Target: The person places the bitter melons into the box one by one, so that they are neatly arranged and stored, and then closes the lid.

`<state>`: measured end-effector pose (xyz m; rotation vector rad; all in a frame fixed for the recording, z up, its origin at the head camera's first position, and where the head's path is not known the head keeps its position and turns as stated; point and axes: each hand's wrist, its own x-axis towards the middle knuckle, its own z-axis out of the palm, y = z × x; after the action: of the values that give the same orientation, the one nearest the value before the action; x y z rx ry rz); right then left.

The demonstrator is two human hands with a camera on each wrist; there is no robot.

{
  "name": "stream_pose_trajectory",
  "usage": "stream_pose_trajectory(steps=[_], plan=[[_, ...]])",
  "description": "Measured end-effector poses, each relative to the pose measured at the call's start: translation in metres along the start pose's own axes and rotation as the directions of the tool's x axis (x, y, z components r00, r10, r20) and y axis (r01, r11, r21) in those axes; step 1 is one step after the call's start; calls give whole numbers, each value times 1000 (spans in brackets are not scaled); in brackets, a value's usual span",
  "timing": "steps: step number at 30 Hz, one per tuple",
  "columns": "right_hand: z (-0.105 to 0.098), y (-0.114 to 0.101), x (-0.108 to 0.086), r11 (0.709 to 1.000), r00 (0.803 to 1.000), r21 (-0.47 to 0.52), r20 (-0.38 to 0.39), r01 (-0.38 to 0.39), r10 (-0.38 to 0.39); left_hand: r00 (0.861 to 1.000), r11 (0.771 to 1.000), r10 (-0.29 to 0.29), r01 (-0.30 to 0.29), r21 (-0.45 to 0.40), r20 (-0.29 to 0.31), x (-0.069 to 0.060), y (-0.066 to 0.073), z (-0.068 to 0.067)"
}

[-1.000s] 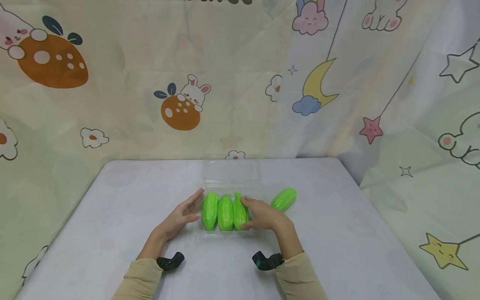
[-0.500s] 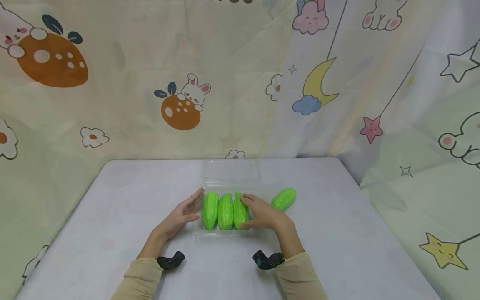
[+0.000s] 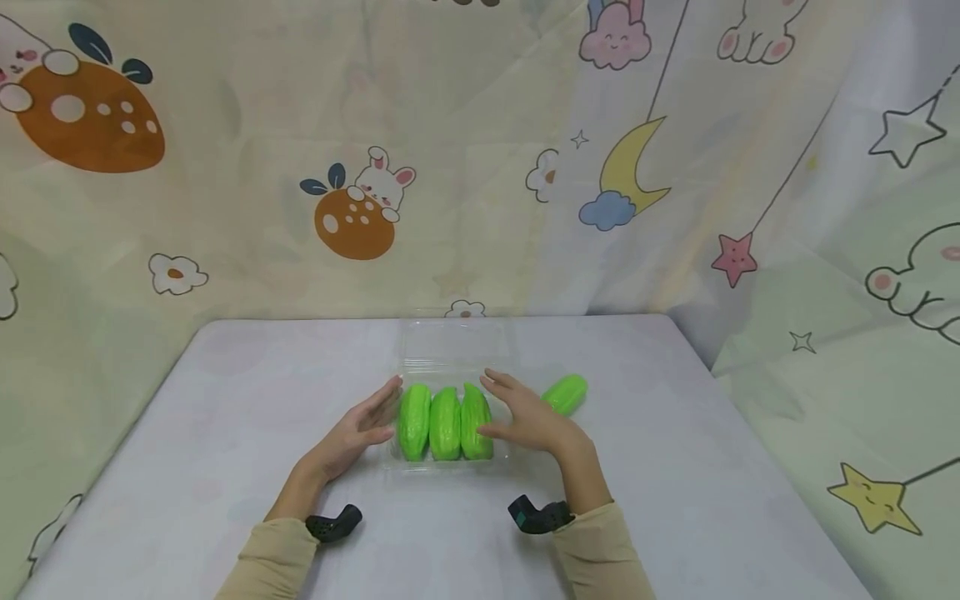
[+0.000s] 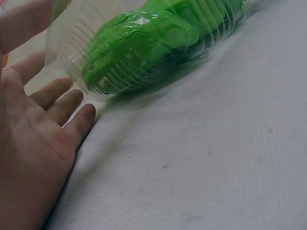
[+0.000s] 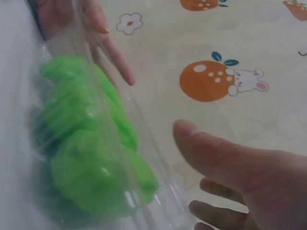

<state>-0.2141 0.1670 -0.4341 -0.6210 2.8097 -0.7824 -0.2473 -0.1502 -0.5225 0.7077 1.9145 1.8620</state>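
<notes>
Three bright green ridged vegetables, the middle one point(image 3: 446, 423) among them, lie side by side in a clear plastic box point(image 3: 450, 466) whose lid point(image 3: 453, 342) is folded back. At the box's left side is the left hand point(image 3: 348, 437), fingers extended; the left wrist view shows its fingers point(image 4: 80, 120) close to the ribbed wall. The right hand point(image 3: 536, 421) hovers over the box's right edge, thumb and fingers spread, holding nothing. In the right wrist view its thumb point(image 5: 211, 148) stands apart from the vegetables point(image 5: 86, 172).
A fourth green vegetable point(image 3: 567, 393) lies on the white table point(image 3: 675, 467) to the right of the box, partly behind the right hand. A cartoon-patterned cloth point(image 3: 480, 225) hangs behind the table.
The right hand has lifted off the rightmost vegetable and moved slightly right, its fingers spreading. The left hand keeps its place beside the box. The head view has shifted a little.
</notes>
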Motion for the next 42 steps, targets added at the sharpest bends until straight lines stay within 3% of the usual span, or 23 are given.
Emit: stream_pose_trajectory(steps=[8,15,17,20,30,37,42], plan=[[-18,23,-5,995,980,92,-193,-28,45,1000,1000,-10,9,-23,-6,-4,-4,-3],[-29,53,-13,977,910,173,-372,-126,184,1000,1000,-2,2,-22,-7,-4,-4,-3],[-29,63,-14,969,892,194,-396,-150,217,1000,1000,0,0,-19,-7,-4,-3,-3],[-26,77,-16,956,882,229,-393,-181,261,1000,1000,-2,2,-19,-6,-3,-3,-3],[-10,112,-26,911,910,323,-238,-255,339,1000,999,-4,4,44,1,-2,0,-1],[-2,132,-31,925,936,296,-185,-238,300,1000,999,3,-3,44,2,0,-1,-1],[-1,138,-34,940,949,293,-202,-176,241,1000,999,-5,5,40,-4,1,-1,-1]])
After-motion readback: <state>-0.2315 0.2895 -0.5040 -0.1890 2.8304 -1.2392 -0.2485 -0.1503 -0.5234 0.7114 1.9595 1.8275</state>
